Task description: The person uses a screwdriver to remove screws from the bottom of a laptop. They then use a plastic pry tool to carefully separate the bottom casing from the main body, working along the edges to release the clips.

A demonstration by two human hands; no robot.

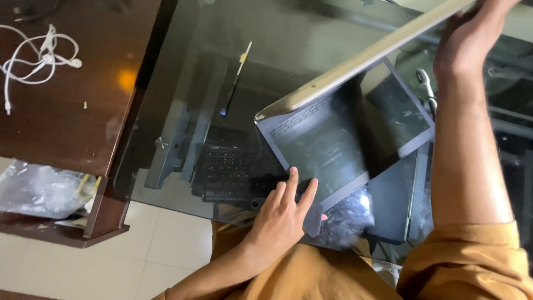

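laptop [338, 139] sits half open on a dark glass counter [288, 33], its base flat and its pale lid tilted up toward the top right. right hand [472, 33] is up at the top edge of the frame, holding the raised lid by its far edge with fingers wrapped over it; the fingertips themselves run out of view. left hand [286, 214] lies lower down at the near corner of the laptop base, fingers spread apart and pressed flat on the dark surface, gripping nothing. just beside that hand, under the near edge of the laptop, lies a crumpled clear plastic wrap [347, 222]. through the glass a black keyboard [233, 172] shows on a lower shelf. a thin dark stick with a pale tip [236, 78] lies on the glass, well apart from both hands. to the left a brown wooden desk [83, 111] carries a tangle of white earphones [39, 58], and a clear plastic bag [41, 189] rests on its lower shelf. mustard-coloured sleeves cover the upper arms.
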